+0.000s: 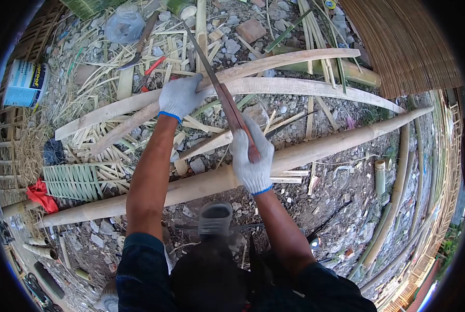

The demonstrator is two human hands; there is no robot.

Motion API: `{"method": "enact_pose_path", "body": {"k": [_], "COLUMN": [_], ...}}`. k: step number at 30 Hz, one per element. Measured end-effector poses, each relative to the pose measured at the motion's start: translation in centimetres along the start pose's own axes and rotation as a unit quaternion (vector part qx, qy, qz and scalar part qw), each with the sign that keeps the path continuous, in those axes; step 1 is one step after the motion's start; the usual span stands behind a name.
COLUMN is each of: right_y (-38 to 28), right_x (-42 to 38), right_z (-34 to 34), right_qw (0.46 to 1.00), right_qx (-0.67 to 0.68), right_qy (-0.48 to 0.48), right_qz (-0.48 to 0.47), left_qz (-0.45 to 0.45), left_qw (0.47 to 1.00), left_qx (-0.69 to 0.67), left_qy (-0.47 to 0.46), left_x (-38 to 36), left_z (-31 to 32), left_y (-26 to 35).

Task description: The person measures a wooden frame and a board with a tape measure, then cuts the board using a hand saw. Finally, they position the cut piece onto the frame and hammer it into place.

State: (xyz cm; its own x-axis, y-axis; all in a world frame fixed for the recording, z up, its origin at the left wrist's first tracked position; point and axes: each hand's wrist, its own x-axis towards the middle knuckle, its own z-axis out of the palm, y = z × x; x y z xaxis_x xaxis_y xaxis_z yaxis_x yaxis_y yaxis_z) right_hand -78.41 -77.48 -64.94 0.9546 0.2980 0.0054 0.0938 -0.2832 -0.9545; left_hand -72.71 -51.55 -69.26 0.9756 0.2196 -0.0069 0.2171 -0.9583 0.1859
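Machete (221, 89) is in R hand (253, 153), whose gloved fingers are wrapped round its handle (237, 122), near centre of view; the blade (199, 49) points to approx. 11 o'clock, passing over 2 curved wooden strips (305, 88). I cannot tell if it touches them. L hand (180, 97), also gloved, is at 11 o'clock w/ its fingers clasped on these strips; if on one only or on both, I cannot tell. Their right ends spread apart, approx. 2 o'clock. Bamboo pole (201, 186) runs below R hand, from approx. 8 o'clock to betw. 2 & 3; contact w/ the hand is unclear. Second knife (145, 37) lies at 11 o'clock, just beside a clear plastic bag (124, 27). Bucket (25, 83) is at 10, green woven panel (72, 182) approx. 9, red cloth (42, 196) just beside it. Sandal (215, 218) is at 6 o'clock.
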Motion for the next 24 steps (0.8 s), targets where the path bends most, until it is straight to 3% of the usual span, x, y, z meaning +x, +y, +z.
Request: {"method": "enact_pose_path", "body": {"k": [2,5,7,10,14,20,24], "right_y": [0.6,1.4,2.1,1.3,0.8,2.5,2.0], "right_x": [0.2,-4.0,-7.5,-6.9,0.6,-7.1,-6.5], "right_z": [0.6,-2.3,-4.7,-3.5,1.2,-3.5,-2.9], "right_qw": [1.000,0.993,0.998,1.000,1.000,0.999,1.000], "right_qx": [0.012,-0.024,-0.044,-0.014,0.003,-0.025,-0.020], "right_qy": [0.005,0.023,-0.041,-0.026,0.013,-0.019,-0.012], "right_qz": [0.006,-0.109,-0.003,-0.001,-0.019,-0.005,-0.016], "left_qz": [0.005,-0.005,0.002,-0.001,0.003,0.009,-0.019], "left_qw": [1.000,0.999,0.999,0.999,1.000,1.000,0.998], "left_qx": [0.003,-0.013,-0.012,-0.026,-0.030,-0.023,-0.018], "left_qy": [-0.007,-0.043,-0.036,-0.024,-0.007,-0.007,-0.051], "left_x": [0.2,0.1,0.3,-0.5,-0.1,0.5,0.2], "left_z": [0.1,-1.0,-0.6,-0.2,-0.2,-0.3,-0.9], "left_y": [-0.3,0.3,0.1,0.2,-0.1,-0.3,0.3]}}
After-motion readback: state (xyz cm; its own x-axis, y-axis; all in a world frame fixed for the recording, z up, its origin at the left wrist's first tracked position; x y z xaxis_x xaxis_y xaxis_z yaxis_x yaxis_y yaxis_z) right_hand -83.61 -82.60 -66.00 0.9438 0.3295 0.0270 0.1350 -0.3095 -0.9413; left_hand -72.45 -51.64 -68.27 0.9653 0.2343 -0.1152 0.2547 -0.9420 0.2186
